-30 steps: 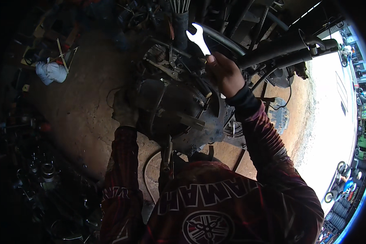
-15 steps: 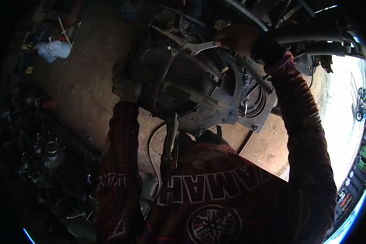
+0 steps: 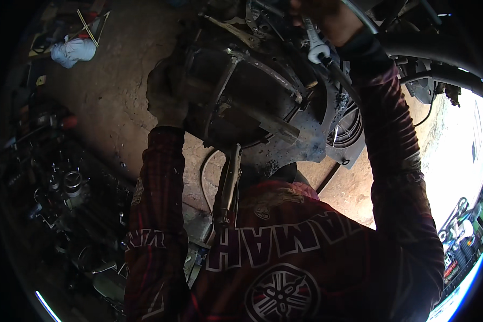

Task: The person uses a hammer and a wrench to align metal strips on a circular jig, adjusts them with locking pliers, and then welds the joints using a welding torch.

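Note:
In my right hand, at the far side, is a metal wrench with its open jaw pointing toward me. The hand is closed around the handle. Below it lies a welded metal frame of dark plate with curved bars and a square tube across it. My left hand rests against the frame's left edge; its fingers are lost in shadow. Locking pliers grip the frame's near edge, their handles toward me. Another clamp-like tool sits at the far edge.
Thick dark pipes stand at the far right. A coil of rod or cable lies right of the frame. Dark machine parts crowd the left. A pale blue cloth bundle is at the far left, and a hose runs nearby.
My right hand has lifted the wrench off the frame's far part, moving away from me and turning it from sideways to lengthwise. My left hand has stayed at the frame's left edge.

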Tool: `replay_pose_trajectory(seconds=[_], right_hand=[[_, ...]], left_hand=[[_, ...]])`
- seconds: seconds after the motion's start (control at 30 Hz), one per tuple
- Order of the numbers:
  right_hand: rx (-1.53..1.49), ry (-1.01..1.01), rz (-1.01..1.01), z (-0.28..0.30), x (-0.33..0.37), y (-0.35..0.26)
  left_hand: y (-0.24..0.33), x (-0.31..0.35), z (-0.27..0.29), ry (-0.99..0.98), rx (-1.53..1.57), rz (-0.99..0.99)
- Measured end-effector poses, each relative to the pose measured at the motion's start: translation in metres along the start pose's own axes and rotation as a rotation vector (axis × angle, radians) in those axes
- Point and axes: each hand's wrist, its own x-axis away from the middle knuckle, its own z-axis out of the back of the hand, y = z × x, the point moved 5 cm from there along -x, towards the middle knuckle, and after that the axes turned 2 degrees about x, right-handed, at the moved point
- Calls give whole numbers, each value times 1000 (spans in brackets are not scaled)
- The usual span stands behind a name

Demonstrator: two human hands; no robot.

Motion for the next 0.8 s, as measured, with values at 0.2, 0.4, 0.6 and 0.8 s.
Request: replay_pose_trajectory(seconds=[0.2, 0.4, 0.6, 0.8], right_hand=[[-103, 171, -296, -6, 0, -20], [-583, 232, -475, -41, 38, 29], [-744, 174, -637, -64, 54, 50], [-784, 173, -611, -73, 67, 45]], left_hand=[[4, -1, 0, -17, -39, -5], [27, -4, 5, -41, 63, 89], [27, -5, 5, -43, 95, 126], [6, -2, 1, 0, 80, 51]])
